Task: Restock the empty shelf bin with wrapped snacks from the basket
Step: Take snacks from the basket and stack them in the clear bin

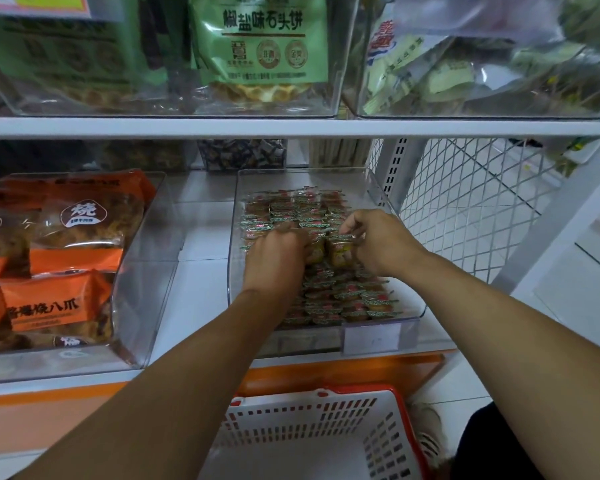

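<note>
Left hand (278,252) and right hand (378,242) each pinch wrapped snacks (329,249) inside the clear bin (407,317). Advise seating them upright, in line with neighbouring rows. Basket (312,434) appears empty.

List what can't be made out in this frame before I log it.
Head view only:
- Snacks under the left hand and right hand: covered by the curled fingers, so their count is unclear.
- Basket: near part cut off by the bottom edge; visible floor shows no snacks.
- Price label on the bin: too faint to read.
- Upper-shelf bags, far left: blurred.
</note>
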